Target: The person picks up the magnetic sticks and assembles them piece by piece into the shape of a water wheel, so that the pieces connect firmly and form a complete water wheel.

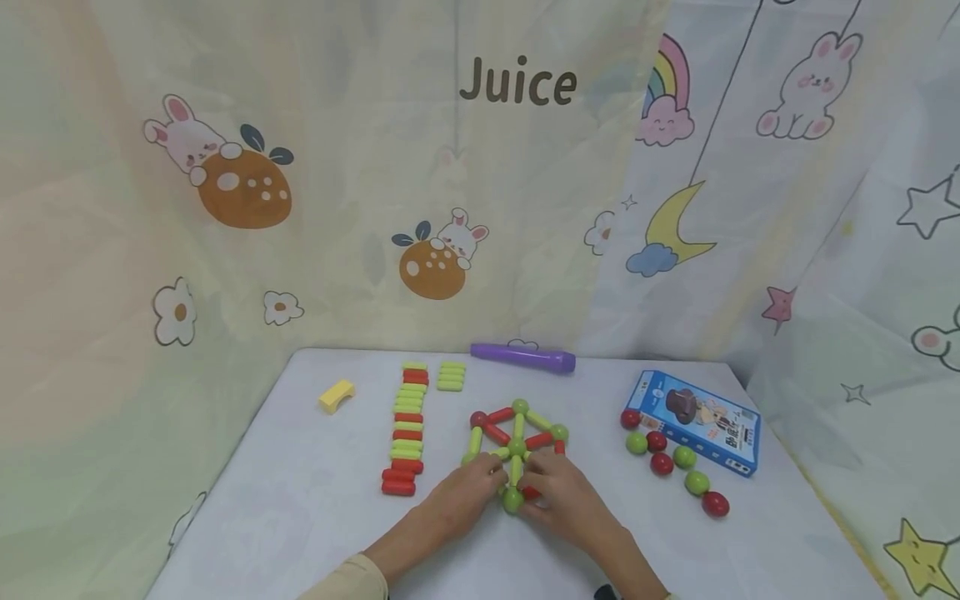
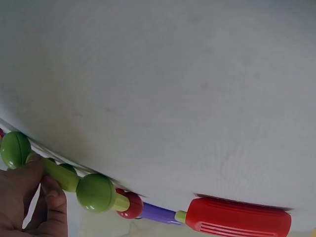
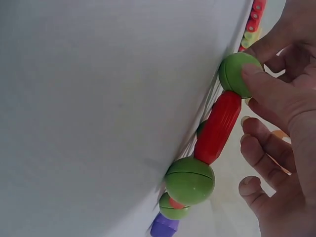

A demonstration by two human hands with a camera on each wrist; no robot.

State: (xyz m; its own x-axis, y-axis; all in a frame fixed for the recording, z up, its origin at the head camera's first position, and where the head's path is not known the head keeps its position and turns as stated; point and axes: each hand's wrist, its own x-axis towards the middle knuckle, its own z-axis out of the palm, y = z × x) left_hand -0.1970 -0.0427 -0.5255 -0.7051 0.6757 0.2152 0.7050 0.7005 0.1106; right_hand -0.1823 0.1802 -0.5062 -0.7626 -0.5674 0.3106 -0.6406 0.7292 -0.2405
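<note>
A wheel-shaped frame of red and yellow-green sticks joined by balls lies on the table, with a green ball (image 1: 517, 448) at its hub. My left hand (image 1: 471, 490) is at its near left side, pinching a yellow-green stick (image 2: 60, 176) between two green balls. At the nearest corner my right hand (image 1: 564, 498) pinches a green ball (image 3: 232, 74) with the thumb against it. From that ball a red stick (image 3: 218, 127) runs to another green ball (image 3: 190, 180). In the head view, my hands cover parts of the frame's near side.
Left of the frame runs a column of red and yellow-green sticks (image 1: 407, 435), beside a short stack of yellow-green sticks (image 1: 452, 376). A yellow block (image 1: 337, 396) lies farther left. Behind is a purple wand-like piece (image 1: 522, 357). Loose balls (image 1: 697, 482) and a blue box (image 1: 701, 421) are at right.
</note>
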